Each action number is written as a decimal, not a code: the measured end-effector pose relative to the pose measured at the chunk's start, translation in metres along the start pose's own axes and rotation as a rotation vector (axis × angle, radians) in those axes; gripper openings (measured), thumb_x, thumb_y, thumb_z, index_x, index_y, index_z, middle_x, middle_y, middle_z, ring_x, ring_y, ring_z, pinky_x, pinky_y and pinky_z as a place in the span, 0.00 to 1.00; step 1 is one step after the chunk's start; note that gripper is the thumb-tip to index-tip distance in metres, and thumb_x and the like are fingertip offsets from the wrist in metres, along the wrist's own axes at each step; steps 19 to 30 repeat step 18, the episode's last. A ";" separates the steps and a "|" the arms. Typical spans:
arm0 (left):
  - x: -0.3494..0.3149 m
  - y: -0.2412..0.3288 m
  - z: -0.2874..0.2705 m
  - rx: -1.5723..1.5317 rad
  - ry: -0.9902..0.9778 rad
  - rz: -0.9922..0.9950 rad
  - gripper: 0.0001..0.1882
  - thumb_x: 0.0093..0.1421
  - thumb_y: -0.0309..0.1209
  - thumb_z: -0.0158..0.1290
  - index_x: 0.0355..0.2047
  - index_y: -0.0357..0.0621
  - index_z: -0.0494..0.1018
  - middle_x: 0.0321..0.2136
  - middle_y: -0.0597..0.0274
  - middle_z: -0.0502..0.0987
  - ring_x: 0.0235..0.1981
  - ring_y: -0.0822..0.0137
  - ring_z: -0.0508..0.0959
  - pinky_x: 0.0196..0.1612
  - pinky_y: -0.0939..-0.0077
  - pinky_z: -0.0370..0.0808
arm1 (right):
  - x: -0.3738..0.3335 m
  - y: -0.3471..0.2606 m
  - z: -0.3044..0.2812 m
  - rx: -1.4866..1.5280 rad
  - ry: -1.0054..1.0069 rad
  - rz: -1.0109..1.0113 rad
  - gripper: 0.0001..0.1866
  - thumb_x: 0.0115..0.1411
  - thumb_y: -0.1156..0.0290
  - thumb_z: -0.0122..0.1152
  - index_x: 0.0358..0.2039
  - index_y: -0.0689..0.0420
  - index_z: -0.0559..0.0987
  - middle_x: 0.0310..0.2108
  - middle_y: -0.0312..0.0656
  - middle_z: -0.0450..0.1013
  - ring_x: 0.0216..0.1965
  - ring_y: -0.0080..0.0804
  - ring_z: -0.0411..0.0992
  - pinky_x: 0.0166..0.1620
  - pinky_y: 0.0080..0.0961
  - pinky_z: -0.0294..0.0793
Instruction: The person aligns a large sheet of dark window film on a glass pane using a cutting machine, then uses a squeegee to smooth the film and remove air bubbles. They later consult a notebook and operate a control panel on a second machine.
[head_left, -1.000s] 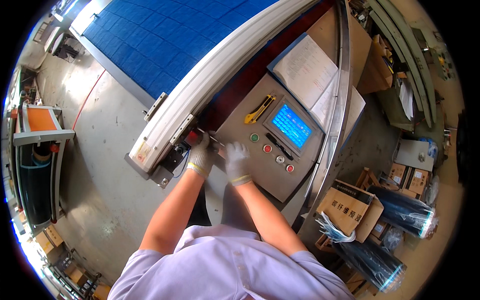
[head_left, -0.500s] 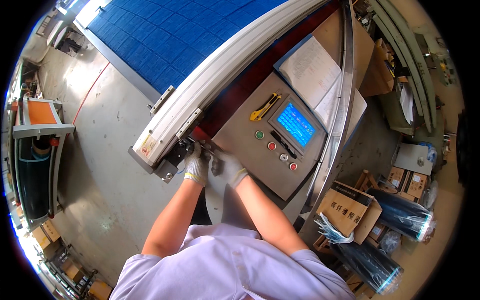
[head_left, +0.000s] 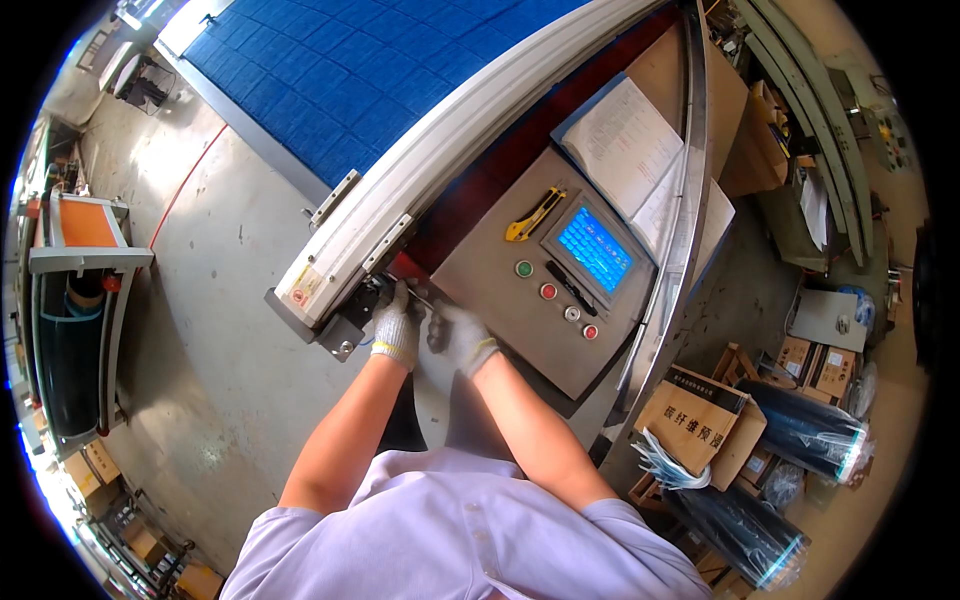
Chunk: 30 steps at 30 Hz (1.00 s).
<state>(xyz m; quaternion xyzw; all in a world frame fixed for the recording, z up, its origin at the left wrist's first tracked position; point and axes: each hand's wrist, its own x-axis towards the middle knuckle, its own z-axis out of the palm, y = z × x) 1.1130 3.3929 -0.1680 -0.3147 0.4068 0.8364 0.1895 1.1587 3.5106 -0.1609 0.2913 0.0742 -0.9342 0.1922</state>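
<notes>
My left hand, in a pale knit glove with dark, soiled fingertips, is closed at a black metal mechanism under the near end of a long white beam. Close beside it, at the corner of a grey control panel, my right hand wears a similar glove. Its fingers are curled, and a thin shaft seems to run from them toward the left fingertips. What either hand grips is too small and shaded to name.
On the panel are a lit blue screen, a yellow utility knife, a black pen and several push buttons. An open notebook lies beyond. Blue sheeted bed spans the far left; cartons and wrapped rolls stand right.
The whole view has shifted slightly, so the beam and panel sit a little lower and to the right. Both hands stay at the same spot, with only slight finger movement.
</notes>
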 end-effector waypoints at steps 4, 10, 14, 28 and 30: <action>0.003 0.001 -0.003 0.067 -0.019 0.013 0.10 0.70 0.36 0.52 0.41 0.42 0.74 0.29 0.61 0.77 0.22 0.73 0.71 0.28 0.79 0.70 | 0.003 0.001 -0.008 0.008 0.074 0.036 0.13 0.69 0.68 0.52 0.51 0.55 0.77 0.35 0.37 0.80 0.26 0.22 0.75 0.28 0.16 0.74; 0.007 -0.002 -0.006 0.044 -0.013 -0.003 0.10 0.70 0.36 0.52 0.40 0.41 0.75 0.29 0.61 0.78 0.22 0.73 0.71 0.28 0.80 0.70 | 0.004 0.003 -0.004 -0.087 0.238 0.070 0.15 0.65 0.59 0.61 0.52 0.43 0.78 0.18 0.23 0.61 0.18 0.18 0.62 0.25 0.19 0.62; 0.010 -0.007 -0.008 0.022 0.003 0.018 0.10 0.70 0.35 0.52 0.40 0.40 0.76 0.29 0.60 0.79 0.22 0.73 0.72 0.28 0.80 0.71 | -0.007 0.000 0.024 -0.089 0.175 0.048 0.15 0.66 0.59 0.60 0.52 0.42 0.78 0.18 0.22 0.61 0.19 0.16 0.62 0.25 0.18 0.62; 0.005 -0.005 -0.005 0.100 0.021 0.029 0.12 0.69 0.36 0.54 0.41 0.39 0.76 0.29 0.59 0.79 0.25 0.71 0.74 0.30 0.79 0.72 | 0.008 -0.001 -0.006 -0.075 0.197 0.122 0.23 0.64 0.56 0.63 0.59 0.40 0.75 0.18 0.22 0.60 0.19 0.16 0.60 0.24 0.18 0.61; 0.005 -0.005 -0.005 0.100 0.021 0.029 0.12 0.69 0.36 0.54 0.41 0.39 0.76 0.29 0.59 0.79 0.25 0.71 0.74 0.30 0.79 0.72 | 0.008 -0.001 -0.006 -0.075 0.197 0.122 0.23 0.64 0.56 0.63 0.59 0.40 0.75 0.18 0.22 0.60 0.19 0.16 0.60 0.24 0.18 0.61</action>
